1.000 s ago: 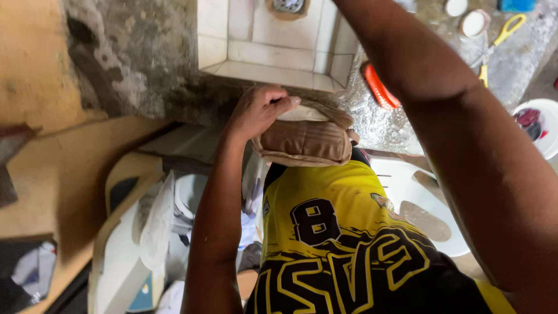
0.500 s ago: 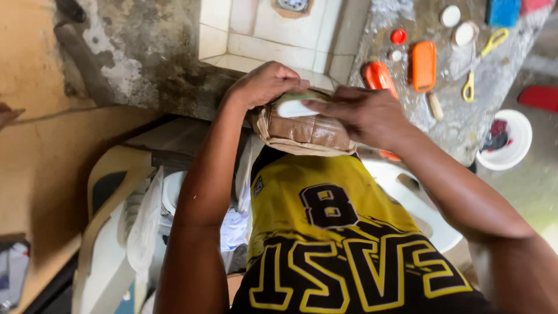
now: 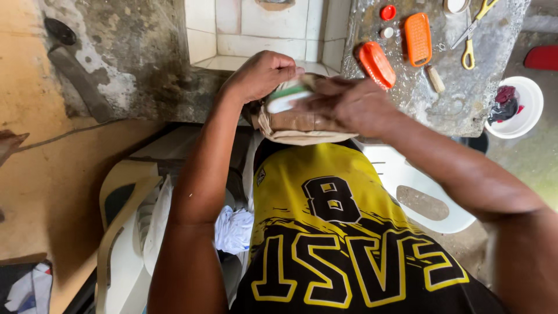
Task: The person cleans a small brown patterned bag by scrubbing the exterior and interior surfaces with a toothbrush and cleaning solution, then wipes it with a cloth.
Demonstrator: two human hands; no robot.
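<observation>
A folded tan cloth [image 3: 302,125] rests on the edge of a tiled sink [image 3: 256,35]. My left hand [image 3: 261,72] grips its upper left end. My right hand [image 3: 349,102] presses a white and green bar of soap [image 3: 285,97] onto the cloth; the hand is blurred by motion. Both forearms reach over my yellow and black jersey [image 3: 325,221].
On the stone counter [image 3: 465,87] lie two orange brushes [image 3: 378,63], a red cap [image 3: 387,12] and yellow-handled scissors [image 3: 474,29]. A white bowl with dark red cloth [image 3: 514,107] sits right. White plastic chairs [image 3: 418,192] and white laundry [image 3: 232,229] are below.
My right arm came down from the counter to the cloth and now holds the soap bar on it. My left hand stayed on the cloth's left end.
</observation>
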